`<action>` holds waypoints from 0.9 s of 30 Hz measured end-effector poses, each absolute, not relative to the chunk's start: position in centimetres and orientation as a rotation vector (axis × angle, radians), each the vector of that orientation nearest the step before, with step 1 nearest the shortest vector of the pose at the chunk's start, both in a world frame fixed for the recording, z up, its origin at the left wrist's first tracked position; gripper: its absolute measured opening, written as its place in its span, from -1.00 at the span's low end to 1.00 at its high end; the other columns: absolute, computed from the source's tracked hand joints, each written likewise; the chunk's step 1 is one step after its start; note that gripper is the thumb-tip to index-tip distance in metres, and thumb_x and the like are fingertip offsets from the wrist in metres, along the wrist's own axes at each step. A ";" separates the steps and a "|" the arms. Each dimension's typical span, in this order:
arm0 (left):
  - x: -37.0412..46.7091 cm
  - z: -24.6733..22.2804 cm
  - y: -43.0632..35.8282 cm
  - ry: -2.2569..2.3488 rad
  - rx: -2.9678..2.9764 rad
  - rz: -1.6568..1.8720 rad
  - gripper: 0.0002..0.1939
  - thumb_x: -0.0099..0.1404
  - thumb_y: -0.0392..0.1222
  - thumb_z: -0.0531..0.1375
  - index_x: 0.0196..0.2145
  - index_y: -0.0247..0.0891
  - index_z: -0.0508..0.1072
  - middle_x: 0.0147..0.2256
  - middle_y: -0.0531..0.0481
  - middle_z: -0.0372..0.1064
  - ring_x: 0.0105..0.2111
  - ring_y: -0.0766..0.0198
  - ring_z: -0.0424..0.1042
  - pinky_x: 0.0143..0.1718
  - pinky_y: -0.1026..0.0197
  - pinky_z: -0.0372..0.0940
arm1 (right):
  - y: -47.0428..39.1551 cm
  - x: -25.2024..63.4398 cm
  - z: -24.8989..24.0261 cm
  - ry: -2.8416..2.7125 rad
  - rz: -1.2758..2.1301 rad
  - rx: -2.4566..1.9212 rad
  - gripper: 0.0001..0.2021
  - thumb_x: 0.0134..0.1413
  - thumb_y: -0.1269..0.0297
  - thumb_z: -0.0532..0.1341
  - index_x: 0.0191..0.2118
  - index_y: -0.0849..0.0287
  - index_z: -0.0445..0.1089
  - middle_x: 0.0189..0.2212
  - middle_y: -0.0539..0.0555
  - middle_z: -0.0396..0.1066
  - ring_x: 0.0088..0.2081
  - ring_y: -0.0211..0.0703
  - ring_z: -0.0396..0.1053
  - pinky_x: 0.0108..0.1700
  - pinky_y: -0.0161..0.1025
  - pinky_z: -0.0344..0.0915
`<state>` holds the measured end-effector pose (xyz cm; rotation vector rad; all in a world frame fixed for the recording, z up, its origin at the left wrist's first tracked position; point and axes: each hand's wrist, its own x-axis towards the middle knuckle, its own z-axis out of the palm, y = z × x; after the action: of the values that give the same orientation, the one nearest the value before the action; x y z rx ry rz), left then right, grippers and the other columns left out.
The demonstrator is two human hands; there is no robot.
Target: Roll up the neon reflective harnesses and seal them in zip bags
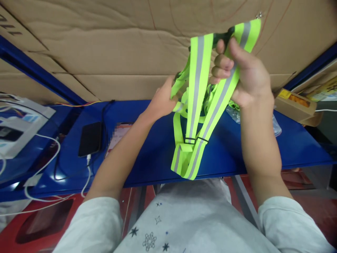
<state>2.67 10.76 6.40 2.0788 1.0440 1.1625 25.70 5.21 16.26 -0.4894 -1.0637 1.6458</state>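
Note:
A neon-yellow reflective harness [197, 88] with grey stripes hangs in loops above the blue shelf. My right hand [244, 70] is raised and closed round its upper part, near a dark buckle [222, 38]. Lower and to the left, my left hand [165, 96] grips another strap of the same harness, its fingertips partly hidden behind the webbing. Two black sliders [190, 141] sit where the straps meet, and the bottom loop dangles at the shelf's front edge. Behind the hanging straps, more neon webbing is bunched and only partly visible.
On the blue shelf [155, 151] to the left lie a black phone [90, 138] with a white cable and a second phone [119, 133], partly under my left forearm. A clear plastic bag [276, 124] and a cardboard box [295, 107] are at right. Cardboard [118, 52] walls the back.

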 end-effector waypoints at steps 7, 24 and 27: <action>0.4 6.6 12.4 0.971 1.874 1.015 -0.72 0.28 -0.43 0.21 -0.08 -0.27 0.57 -0.21 -0.08 0.58 -0.24 0.23 0.57 -0.06 0.12 0.48 | 5.5 28.7 17.8 -1.038 1.447 -0.527 -0.53 0.54 0.22 -0.09 -0.32 0.17 0.49 -0.63 -0.14 0.07 -0.62 -0.45 0.10 -0.39 -0.33 0.32; -2.2 6.7 12.0 0.527 1.590 0.654 -0.44 -0.05 -0.19 0.59 -0.16 -0.20 0.43 -0.21 -0.11 0.57 -0.07 0.01 0.60 0.02 0.02 0.43 | 4.8 32.3 19.8 -0.811 1.393 -0.329 -0.52 0.62 0.09 -0.17 -0.41 0.01 0.20 -0.70 -0.16 0.22 -0.64 -0.42 0.30 -0.52 -0.39 0.29; -1.3 6.2 12.4 0.721 1.713 0.698 -0.49 0.06 -0.11 0.56 -0.22 -0.17 0.33 -0.36 0.01 0.52 -0.36 0.16 0.56 -0.28 0.16 0.36 | 4.8 33.7 19.9 -0.858 1.395 -0.381 -0.46 0.62 0.10 -0.24 -0.45 -0.01 0.19 -0.67 -0.15 0.27 -0.60 -0.43 0.32 -0.44 -0.41 0.33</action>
<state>-1.29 12.41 6.18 1.7131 0.7213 0.6982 33.67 4.84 19.89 -0.3814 -0.8576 1.3949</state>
